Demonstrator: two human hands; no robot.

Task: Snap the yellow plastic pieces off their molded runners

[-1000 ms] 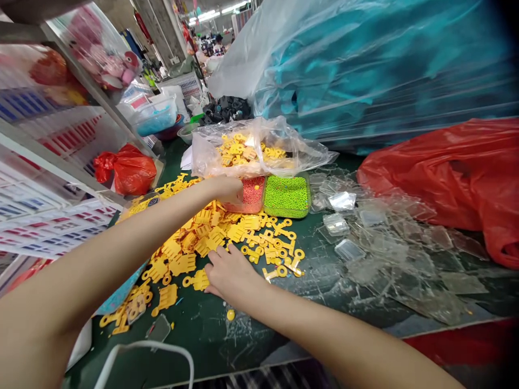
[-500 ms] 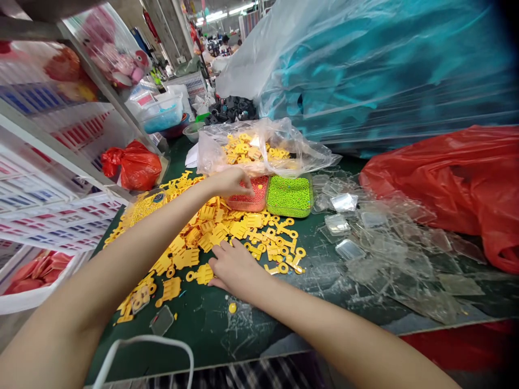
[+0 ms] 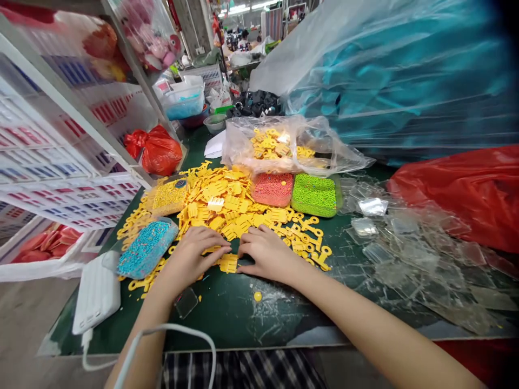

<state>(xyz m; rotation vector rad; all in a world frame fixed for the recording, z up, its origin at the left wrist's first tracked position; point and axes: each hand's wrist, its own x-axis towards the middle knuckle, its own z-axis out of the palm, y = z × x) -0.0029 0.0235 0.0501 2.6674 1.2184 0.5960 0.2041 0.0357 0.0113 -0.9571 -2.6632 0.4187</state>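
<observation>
Both hands work at the front edge of a heap of yellow moulded plastic pieces (image 3: 227, 200) on a dark green desk (image 3: 284, 319), closing in around one comb-shaped yellow piece (image 3: 228, 263) that lies flat on the desk, apart from the heap. Taking that piece as the landmark, the left hand (image 3: 190, 259) sits just to its left and the right hand (image 3: 265, 251) just to its right. Both are released, palm down with fingers spread, and neither is clenched or visibly gripping it. Behind the piece, beyond the heap, sit a block of orange beads (image 3: 272, 189) and a block of green beads (image 3: 314, 195), with a clear plastic bag of yellow pieces (image 3: 279, 146) farther back. To its left lies a blue bead-covered block (image 3: 148, 248), and a white power bank (image 3: 96, 292) lies farther left. The step in hand looks like parting this single piece from the heap. Because it lies flat, lifting it would seem to call for fingers closing on its edges.
</observation>
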